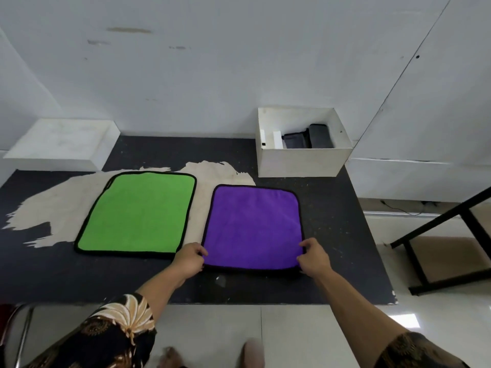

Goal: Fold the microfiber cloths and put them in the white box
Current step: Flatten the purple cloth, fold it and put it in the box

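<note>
Both hands' fingers (202, 251) pinching the flat purple cloth's (252, 227) near corners, green cloth (138, 212) alongside

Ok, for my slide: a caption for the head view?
Left hand and right hand pinch near corners of the purple cloth; green cloth flat beside it, white box behind.
</note>
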Demonstrator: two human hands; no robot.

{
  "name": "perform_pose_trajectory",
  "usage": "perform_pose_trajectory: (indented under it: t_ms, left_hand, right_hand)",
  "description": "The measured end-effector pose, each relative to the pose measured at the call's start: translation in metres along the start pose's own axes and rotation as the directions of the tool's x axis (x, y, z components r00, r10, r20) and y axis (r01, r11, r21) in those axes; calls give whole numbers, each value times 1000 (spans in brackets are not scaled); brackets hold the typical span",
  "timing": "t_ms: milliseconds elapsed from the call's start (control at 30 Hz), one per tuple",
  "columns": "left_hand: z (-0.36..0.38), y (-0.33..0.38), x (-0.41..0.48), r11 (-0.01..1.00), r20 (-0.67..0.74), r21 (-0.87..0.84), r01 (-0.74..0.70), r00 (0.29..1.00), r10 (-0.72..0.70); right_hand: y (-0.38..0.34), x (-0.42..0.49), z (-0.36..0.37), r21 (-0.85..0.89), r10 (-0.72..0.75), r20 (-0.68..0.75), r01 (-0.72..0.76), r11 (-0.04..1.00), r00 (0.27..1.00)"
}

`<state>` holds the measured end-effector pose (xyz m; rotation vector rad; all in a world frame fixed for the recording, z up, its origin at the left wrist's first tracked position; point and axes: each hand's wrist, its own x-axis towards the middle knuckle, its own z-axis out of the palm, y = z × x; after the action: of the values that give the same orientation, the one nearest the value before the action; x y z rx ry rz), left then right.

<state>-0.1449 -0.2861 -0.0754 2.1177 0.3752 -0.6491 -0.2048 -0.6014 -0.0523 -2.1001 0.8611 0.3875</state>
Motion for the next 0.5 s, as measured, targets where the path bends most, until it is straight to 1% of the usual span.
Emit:
perform_pose_trajectory:
  t_ms: [100, 200, 267, 333, 400, 467, 500]
  left_hand:
    - [-2, 2, -9, 997, 70, 76, -33, 997, 28]
    - [-2, 4, -16, 985, 94, 148, -84, 993, 71]
    - [-4, 4, -21, 944, 109, 287, -163, 985, 137]
    - [-8, 4, -26, 838, 187, 467, -282, 958, 218]
    - [-11, 5, -29, 695, 264, 606, -388, 921, 285]
    - [-14, 2, -29, 554, 281, 712, -431, 898, 337]
    - [-15, 0, -30, 495, 271, 753, -433, 890, 366]
  right_hand:
    - [4, -3, -2, -76, 16, -13, -17, 997, 1000]
    - [7, -6, -3, -113, -1, -41, -4, 994, 999]
    - [10, -7, -4, -101, 1, -63, -7, 995, 998]
    - [12, -9, -5, -90, 3, -86, -11, 996, 996]
    - [13, -12, -7, -101, -2, -104, -8, 995, 995]
    - [12, -19, -5, -165, -26, -107, 8, 986, 994]
    - [11, -23, -2, -250, -70, -118, 38, 967, 991]
